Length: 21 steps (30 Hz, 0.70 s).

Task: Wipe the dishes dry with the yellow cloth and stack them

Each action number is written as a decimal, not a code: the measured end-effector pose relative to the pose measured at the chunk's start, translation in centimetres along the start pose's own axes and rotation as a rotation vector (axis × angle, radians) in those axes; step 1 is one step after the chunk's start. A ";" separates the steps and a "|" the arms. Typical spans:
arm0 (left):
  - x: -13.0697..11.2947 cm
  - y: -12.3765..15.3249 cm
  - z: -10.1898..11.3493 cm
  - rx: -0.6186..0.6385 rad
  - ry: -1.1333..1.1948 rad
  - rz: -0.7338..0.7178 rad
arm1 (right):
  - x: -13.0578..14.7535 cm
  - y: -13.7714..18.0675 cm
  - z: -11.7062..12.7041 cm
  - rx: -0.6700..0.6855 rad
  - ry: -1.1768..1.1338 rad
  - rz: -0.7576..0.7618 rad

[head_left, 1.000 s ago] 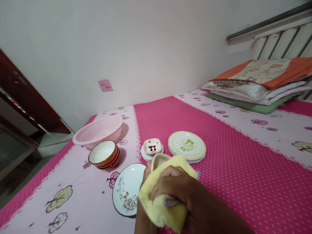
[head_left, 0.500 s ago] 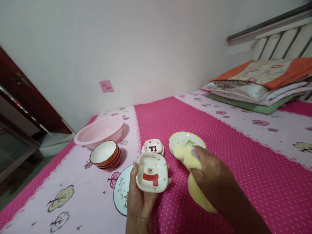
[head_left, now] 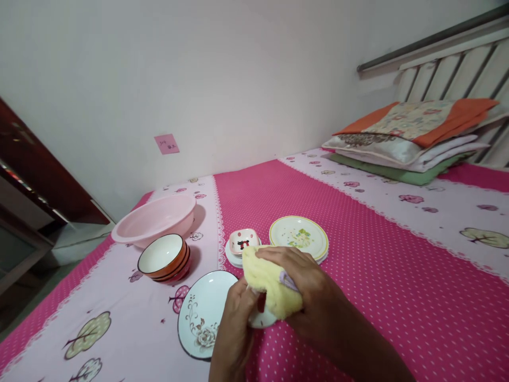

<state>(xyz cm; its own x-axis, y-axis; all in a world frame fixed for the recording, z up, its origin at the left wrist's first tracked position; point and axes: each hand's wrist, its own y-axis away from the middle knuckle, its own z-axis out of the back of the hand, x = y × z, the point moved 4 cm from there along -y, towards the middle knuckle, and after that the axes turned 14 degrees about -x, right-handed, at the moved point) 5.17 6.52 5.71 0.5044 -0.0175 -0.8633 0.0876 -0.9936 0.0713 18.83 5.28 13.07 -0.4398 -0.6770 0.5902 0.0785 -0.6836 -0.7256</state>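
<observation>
My left hand (head_left: 234, 323) grips a small square white dish with a red bear print (head_left: 260, 317), held low above the bedspread. My right hand (head_left: 310, 289) is closed round a yellow cloth (head_left: 270, 286) and presses it onto the dish, covering most of it. Just beyond my hands sits a second small square dish (head_left: 243, 241) on a stack of small white saucers (head_left: 231, 253). A round white plate with a flower print (head_left: 201, 313) lies to the left of my left hand.
A stack of yellow-rimmed plates (head_left: 299, 237), orange-sided bowls (head_left: 164, 257) and a pink plastic basin (head_left: 153, 217) stand on the pink dotted bedspread (head_left: 377, 265). Folded bedding and pillows (head_left: 409, 138) lie at the far right by the headboard. A dark wooden cabinet (head_left: 24, 175) stands left.
Half a second ago the cloth was lifted off to the right, leaving the bear dish bare in my left hand; now my right hand has brought the cloth back onto the dish.
</observation>
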 end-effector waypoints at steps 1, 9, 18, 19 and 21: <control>0.0 0.1 -0.1 0.001 -0.013 -0.003 | -0.1 0.0 -0.1 0.013 -0.007 -0.020; -1.0 0.9 -1.6 -0.053 0.026 -0.018 | -1.0 -0.4 -0.3 -0.024 -0.056 -0.139; -1.4 1.0 -1.5 -0.114 0.018 -0.042 | -3.0 0.2 -1.1 -0.078 -0.164 -0.446; -1.5 1.0 -1.5 -0.117 -0.015 -0.032 | -3.1 0.2 -1.1 -0.089 -0.130 -0.430; -1.9 1.0 -1.6 -0.093 -0.173 -0.020 | -3.2 0.3 -1.0 -0.109 -0.054 -0.385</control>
<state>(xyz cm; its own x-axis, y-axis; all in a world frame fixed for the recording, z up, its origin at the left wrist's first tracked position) 5.67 5.71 8.17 0.3471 -0.0252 -0.9375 0.1787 -0.9795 0.0925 19.39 7.55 10.61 -0.3704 -0.3928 0.8417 -0.1789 -0.8590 -0.4796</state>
